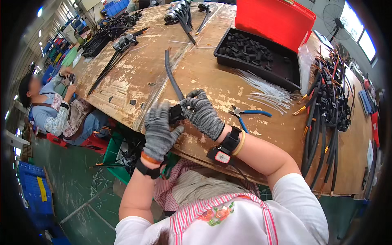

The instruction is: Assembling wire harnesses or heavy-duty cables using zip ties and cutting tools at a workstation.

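Note:
A thick black cable [173, 79] lies on the worn wooden table and runs down to a black block-shaped part [176, 114] between my hands. My right hand [204, 116], in a grey knit glove, is closed with its curled fingertips at the block's right side. On the block's left, my gloved left hand [158, 132] has its fingers stretched out and the thumb apart, with the fingers beside the block. Whether they touch it I cannot tell. Blue-handled cutters [245, 114] lie open just right of my right hand.
White cable ties [267, 92] lie before a black tray [286, 77] of small black pieces with a red lid [273, 20]. Cable bundles [326, 110] cover the right side; others [118, 51] lie far left. A green bin [116, 157] stands below the edge. A co-worker [57, 104] sits left.

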The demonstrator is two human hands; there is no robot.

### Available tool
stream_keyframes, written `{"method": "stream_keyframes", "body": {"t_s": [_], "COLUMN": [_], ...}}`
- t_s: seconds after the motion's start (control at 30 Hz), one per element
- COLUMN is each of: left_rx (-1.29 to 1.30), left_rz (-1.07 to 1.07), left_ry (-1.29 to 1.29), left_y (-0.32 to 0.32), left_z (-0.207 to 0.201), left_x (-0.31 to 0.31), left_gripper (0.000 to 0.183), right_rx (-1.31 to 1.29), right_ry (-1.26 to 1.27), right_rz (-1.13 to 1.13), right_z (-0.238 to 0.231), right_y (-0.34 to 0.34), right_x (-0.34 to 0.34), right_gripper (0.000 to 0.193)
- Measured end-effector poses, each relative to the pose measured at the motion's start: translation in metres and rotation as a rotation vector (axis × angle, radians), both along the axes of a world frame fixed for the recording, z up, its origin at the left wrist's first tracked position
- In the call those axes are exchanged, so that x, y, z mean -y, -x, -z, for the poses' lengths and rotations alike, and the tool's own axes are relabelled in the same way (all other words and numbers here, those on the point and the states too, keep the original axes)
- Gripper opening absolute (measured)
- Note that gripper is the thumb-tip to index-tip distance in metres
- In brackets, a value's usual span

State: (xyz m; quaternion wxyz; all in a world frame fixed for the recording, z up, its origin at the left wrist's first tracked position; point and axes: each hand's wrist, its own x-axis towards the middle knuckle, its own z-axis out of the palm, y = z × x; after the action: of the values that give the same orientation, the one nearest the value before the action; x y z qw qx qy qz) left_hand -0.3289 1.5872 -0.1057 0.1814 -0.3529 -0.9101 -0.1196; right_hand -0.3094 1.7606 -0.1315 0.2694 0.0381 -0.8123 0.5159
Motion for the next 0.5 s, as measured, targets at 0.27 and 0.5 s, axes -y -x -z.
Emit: {"method": "stream_keyframes", "body": {"t_s": [0.27, 0.5], "left_rx": [0.284, 0.471], "left_rz": [0.061, 0.069], "left_ry": [-0.407, -0.422], "left_y": [0.038, 0.037], "left_z": [0.024, 0.011], "left_x": [-0.008, -0.008], "left_gripper": [0.065, 0.053], "right_rx": [0.148, 0.316], "right_ry": [1.153, 0.172], "right_rz": [-0.278, -0.138], "right_z": [-0.001, -0.045], "right_y": [0.012, -0.041], "right_x": [-0.013, -0.068], "right_gripper": [0.024, 0.051]}}
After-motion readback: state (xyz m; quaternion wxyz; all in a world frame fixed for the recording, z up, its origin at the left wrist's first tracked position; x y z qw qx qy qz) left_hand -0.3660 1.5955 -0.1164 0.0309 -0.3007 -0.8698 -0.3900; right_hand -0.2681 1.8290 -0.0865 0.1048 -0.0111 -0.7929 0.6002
